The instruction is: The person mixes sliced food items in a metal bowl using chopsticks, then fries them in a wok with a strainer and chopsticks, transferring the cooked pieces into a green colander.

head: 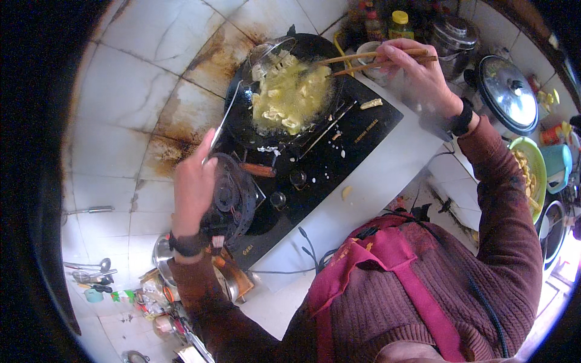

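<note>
A black wok (236, 115) sits on the stove, holding bubbling oil with pale food pieces (290, 97) frying in it. My left hand (195, 186) grips the thin metal handle of a wire skimmer (272, 50). The skimmer's round head lies over the far left part of the wok, with some pale pieces at it. In my right hand (413, 63) is a pair of wooden chopsticks (363, 59), slightly spread. Their tips reach the food at the wok's right side.
The black glass gas stove (313, 181) has a second burner (227, 199) on the left. Food scraps and white drops dot the glass. To the right are a glass-lidded pot (510, 93), a green basket (538, 168) of food and a turquoise jug (556, 168). Stained tiles (168, 109) line the wall.
</note>
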`<move>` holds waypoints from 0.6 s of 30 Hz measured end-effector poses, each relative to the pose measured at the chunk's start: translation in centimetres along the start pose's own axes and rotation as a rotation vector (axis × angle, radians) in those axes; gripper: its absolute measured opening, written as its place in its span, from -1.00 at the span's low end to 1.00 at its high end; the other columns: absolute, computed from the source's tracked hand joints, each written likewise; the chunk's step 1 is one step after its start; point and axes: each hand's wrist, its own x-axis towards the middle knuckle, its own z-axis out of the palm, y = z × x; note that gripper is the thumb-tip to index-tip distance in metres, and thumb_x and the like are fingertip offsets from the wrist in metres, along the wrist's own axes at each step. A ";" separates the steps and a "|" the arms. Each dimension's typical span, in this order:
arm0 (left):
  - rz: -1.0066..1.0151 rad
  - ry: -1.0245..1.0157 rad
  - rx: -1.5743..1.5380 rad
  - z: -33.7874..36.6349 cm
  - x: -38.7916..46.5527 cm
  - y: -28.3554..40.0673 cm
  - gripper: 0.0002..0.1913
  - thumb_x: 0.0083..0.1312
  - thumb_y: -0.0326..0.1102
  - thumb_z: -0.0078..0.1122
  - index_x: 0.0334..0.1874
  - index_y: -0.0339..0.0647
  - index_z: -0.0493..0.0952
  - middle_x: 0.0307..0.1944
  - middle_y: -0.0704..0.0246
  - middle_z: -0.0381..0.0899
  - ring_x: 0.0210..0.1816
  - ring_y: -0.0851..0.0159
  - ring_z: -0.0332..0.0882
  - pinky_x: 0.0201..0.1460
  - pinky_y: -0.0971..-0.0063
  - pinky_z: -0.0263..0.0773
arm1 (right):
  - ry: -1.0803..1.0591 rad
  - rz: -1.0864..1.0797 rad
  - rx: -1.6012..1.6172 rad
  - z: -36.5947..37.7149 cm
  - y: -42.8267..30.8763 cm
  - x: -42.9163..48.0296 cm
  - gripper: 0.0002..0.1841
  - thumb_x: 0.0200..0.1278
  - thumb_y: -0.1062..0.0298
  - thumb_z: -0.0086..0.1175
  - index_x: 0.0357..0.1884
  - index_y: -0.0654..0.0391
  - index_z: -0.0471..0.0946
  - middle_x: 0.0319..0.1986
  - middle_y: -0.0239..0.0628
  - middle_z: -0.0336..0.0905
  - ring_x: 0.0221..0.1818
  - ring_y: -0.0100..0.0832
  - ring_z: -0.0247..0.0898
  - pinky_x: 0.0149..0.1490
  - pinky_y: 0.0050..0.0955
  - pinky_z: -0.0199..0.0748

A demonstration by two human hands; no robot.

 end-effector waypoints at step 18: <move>-0.047 -0.244 0.312 2.1 3.5 0.4 -0.45 0.11 -0.52 0.04 0.20 0.10 0.40 -0.33 0.03 0.56 -0.28 -0.09 0.52 -0.21 0.18 0.43 | 0.001 0.019 0.011 1.8 0.8 0.7 -0.74 0.31 0.25 0.02 -0.22 0.27 0.56 -0.48 -0.39 0.54 -0.46 -0.64 0.42 -0.36 -0.66 0.41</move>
